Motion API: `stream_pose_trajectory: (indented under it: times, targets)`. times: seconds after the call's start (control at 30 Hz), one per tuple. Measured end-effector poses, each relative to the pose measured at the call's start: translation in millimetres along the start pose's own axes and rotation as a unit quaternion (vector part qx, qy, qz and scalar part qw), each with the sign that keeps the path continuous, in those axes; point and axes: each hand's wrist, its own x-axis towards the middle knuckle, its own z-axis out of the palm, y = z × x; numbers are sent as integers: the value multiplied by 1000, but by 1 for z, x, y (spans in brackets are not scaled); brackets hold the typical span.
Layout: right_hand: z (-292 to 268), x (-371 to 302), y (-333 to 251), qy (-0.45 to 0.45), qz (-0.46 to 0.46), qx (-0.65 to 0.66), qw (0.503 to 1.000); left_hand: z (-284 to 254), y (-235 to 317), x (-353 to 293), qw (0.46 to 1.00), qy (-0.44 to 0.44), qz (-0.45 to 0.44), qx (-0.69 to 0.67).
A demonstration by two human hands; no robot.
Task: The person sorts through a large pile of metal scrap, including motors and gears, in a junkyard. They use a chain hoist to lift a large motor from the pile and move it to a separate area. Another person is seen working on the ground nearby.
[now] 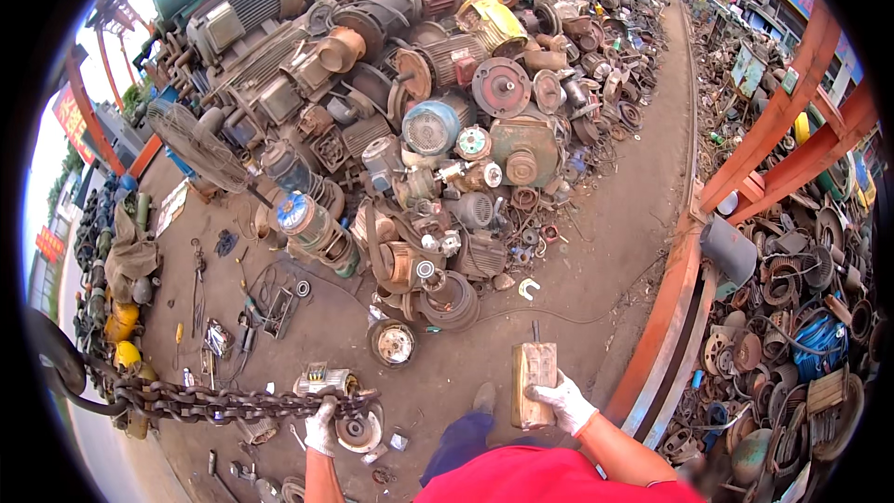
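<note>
lower left | left white-gloved hand (320, 427): fingers are closed on thick brown metal chain (223, 400) | lower centre | right white-gloved hand (566, 402): fingers clasp worn yellow-brown rectangular box (534, 371)

Head fisheye: I'm looking down and ahead, catching my left hand (320, 426), right hand (564, 403) close, motor pile (432, 127) farther off.

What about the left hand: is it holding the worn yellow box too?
No, the gloved left hand is up against the heavy chain, while only the gloved right hand holds the worn yellow box.
</note>
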Motion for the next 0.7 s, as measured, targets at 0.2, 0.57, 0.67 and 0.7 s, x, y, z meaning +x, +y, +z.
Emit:
stream_pose_trajectory:
  times: [0.2,0.57,0.67,0.7]
  targets:
    - [-19,39,-43,5,-6,47,999,137,12,84,995,-58,-80,-30]
    - [-103,126,-158,19,-2,88,996,280,-11,227,999,-36,-16,-11]
    - [-127,158,-216,12,15,87,996,294,-20,262,1000,21,-17,-13]
    - [-137,167,-237,16,23,84,996,310,-19,269,999,33,-18,-2]
